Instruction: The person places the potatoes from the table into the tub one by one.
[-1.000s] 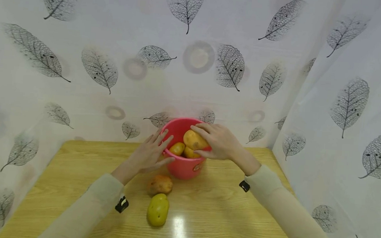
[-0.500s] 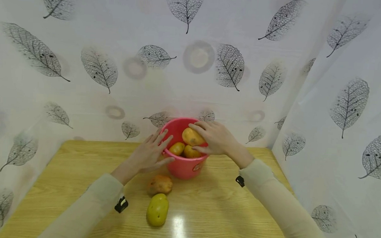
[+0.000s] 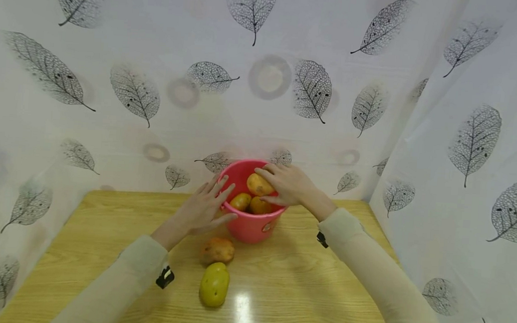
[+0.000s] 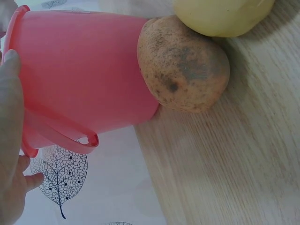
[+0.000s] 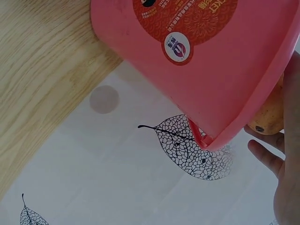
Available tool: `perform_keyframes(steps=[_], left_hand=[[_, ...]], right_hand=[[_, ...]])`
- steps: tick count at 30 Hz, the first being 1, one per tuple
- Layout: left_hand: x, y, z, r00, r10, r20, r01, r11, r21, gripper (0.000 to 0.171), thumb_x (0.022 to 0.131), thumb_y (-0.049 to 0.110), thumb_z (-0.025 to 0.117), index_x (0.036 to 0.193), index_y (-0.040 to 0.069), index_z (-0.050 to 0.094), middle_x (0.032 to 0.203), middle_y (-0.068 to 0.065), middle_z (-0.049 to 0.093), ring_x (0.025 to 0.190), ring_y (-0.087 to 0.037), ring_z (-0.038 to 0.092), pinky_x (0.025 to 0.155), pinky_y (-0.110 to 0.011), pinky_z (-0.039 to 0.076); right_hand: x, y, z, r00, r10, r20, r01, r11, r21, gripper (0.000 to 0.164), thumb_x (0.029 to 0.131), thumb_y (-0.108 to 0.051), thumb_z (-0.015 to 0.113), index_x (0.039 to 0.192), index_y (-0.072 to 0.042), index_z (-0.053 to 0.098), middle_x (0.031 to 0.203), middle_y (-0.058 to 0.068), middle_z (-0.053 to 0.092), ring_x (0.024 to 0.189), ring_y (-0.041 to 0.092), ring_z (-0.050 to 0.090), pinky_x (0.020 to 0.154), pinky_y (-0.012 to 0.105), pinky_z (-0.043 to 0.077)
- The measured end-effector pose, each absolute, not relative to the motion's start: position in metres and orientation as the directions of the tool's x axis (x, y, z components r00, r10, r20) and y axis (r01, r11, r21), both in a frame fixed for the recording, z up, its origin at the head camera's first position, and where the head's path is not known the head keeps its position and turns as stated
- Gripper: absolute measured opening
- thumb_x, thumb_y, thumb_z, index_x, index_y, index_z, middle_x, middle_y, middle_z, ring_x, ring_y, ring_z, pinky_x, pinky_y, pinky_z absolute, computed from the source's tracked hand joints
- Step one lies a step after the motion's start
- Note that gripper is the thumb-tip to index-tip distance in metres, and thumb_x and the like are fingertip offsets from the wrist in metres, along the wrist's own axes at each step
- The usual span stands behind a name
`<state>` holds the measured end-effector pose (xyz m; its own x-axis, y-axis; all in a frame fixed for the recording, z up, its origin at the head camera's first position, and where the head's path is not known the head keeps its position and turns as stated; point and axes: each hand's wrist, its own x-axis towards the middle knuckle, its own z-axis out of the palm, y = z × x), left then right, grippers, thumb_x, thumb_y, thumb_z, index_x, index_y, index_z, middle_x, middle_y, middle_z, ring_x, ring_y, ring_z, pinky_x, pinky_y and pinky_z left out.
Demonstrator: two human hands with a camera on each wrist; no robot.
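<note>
Leaf-printed white curtain (image 3: 159, 29) hangs behind a wooden desk (image 3: 317, 290). Near the middle of the desk's far edge stands a pink bucket (image 3: 246, 231), upright. The left hand (image 3: 201, 208), fingers spread wide, rests against its left rim. The right hand (image 3: 294, 185) reaches over the right rim, gripping a tan potato (image 3: 259, 184) inside the mouth above two other potatoes (image 3: 240, 202). Farther from that edge, a yellow potato (image 3: 214, 285) lies next to a brown potato (image 3: 217, 250), the brown one just beside the bucket.
</note>
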<state>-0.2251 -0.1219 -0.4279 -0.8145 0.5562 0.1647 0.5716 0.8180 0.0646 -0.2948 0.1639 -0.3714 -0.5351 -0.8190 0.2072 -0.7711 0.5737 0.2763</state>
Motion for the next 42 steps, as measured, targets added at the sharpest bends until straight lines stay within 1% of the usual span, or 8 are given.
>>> perform_keyframes(steps=[6, 8, 11, 16, 23, 29, 34, 42], left_hand=[[-0.223, -0.123, -0.427, -0.817, 0.551, 0.169, 0.568, 0.82, 0.071, 0.088, 0.103, 0.063, 0.052, 0.167, 0.007, 0.029, 0.175, -0.023, 0.023, 0.164, -0.047, 0.018, 0.13, -0.062, 0.03], [-0.223, -0.123, -0.427, -0.818, 0.551, 0.164, 0.566, 0.822, 0.067, 0.087, 0.103, 0.063, 0.051, 0.167, 0.008, 0.028, 0.175, -0.023, 0.022, 0.164, -0.047, 0.018, 0.13, -0.062, 0.03], [-0.223, -0.123, -0.427, -0.819, 0.552, 0.157, 0.566, 0.822, 0.061, 0.088, 0.104, 0.064, 0.05, 0.167, 0.008, 0.027, 0.176, -0.022, 0.021, 0.164, -0.046, 0.018, 0.131, -0.061, 0.03], [-0.223, -0.122, -0.427, -0.823, 0.548, 0.15, 0.561, 0.825, 0.063, 0.088, 0.103, 0.064, 0.049, 0.168, 0.008, 0.027, 0.176, -0.022, 0.022, 0.164, -0.047, 0.018, 0.13, -0.062, 0.031], [-0.225, -0.122, -0.428, -0.824, 0.549, 0.142, 0.561, 0.826, 0.062, 0.089, 0.104, 0.067, 0.047, 0.168, 0.009, 0.027, 0.176, -0.021, 0.02, 0.165, -0.046, 0.016, 0.131, -0.061, 0.029], [-0.225, -0.122, -0.428, -0.819, 0.554, 0.154, 0.567, 0.821, 0.066, 0.087, 0.103, 0.064, 0.049, 0.166, 0.007, 0.03, 0.175, -0.022, 0.024, 0.164, -0.046, 0.016, 0.131, -0.061, 0.028], [-0.225, -0.122, -0.428, -0.815, 0.556, 0.164, 0.572, 0.817, 0.072, 0.087, 0.103, 0.062, 0.053, 0.166, 0.006, 0.031, 0.175, -0.023, 0.025, 0.164, -0.047, 0.017, 0.132, -0.061, 0.027], [-0.226, -0.122, -0.429, -0.811, 0.561, 0.167, 0.577, 0.814, 0.064, 0.088, 0.104, 0.064, 0.05, 0.167, 0.007, 0.029, 0.176, -0.022, 0.022, 0.164, -0.046, 0.018, 0.131, -0.061, 0.028]], right_hand=[[-0.3, 0.157, -0.374, -0.564, -0.817, 0.123, -0.767, 0.573, 0.29, 0.077, 0.094, -0.056, 0.073, 0.153, -0.012, 0.053, 0.141, 0.011, 0.066, 0.126, 0.031, 0.067, 0.104, 0.045, 0.06], [-0.301, 0.155, -0.376, -0.576, -0.812, 0.094, -0.763, 0.575, 0.295, 0.077, 0.094, -0.056, 0.073, 0.153, -0.012, 0.052, 0.141, 0.012, 0.065, 0.127, 0.031, 0.066, 0.104, 0.046, 0.06], [-0.302, 0.152, -0.377, -0.589, -0.806, 0.05, -0.759, 0.574, 0.309, 0.078, 0.094, -0.056, 0.073, 0.155, -0.012, 0.051, 0.143, 0.012, 0.064, 0.128, 0.032, 0.065, 0.107, 0.048, 0.058], [-0.303, 0.147, -0.378, -0.584, -0.812, 0.022, -0.763, 0.558, 0.326, 0.078, 0.094, -0.056, 0.073, 0.153, -0.01, 0.052, 0.139, 0.013, 0.065, 0.123, 0.032, 0.066, 0.108, 0.048, 0.058], [-0.307, 0.144, -0.383, -0.596, -0.803, -0.003, -0.764, 0.566, 0.311, 0.079, 0.093, -0.056, 0.074, 0.154, -0.01, 0.051, 0.138, 0.013, 0.065, 0.12, 0.031, 0.067, 0.11, 0.047, 0.057], [-0.309, 0.144, -0.386, -0.586, -0.81, 0.021, -0.766, 0.562, 0.311, 0.079, 0.093, -0.059, 0.073, 0.152, -0.011, 0.053, 0.136, 0.012, 0.065, 0.118, 0.03, 0.067, 0.106, 0.046, 0.059], [-0.307, 0.145, -0.384, -0.593, -0.803, 0.058, -0.756, 0.58, 0.302, 0.08, 0.093, -0.063, 0.07, 0.152, -0.012, 0.054, 0.137, 0.012, 0.065, 0.121, 0.031, 0.067, 0.105, 0.046, 0.06], [-0.3, 0.151, -0.378, -0.631, -0.765, 0.131, -0.736, 0.643, 0.211, 0.079, 0.094, -0.063, 0.068, 0.154, -0.013, 0.053, 0.143, 0.012, 0.064, 0.125, 0.033, 0.067, 0.098, 0.048, 0.062]])
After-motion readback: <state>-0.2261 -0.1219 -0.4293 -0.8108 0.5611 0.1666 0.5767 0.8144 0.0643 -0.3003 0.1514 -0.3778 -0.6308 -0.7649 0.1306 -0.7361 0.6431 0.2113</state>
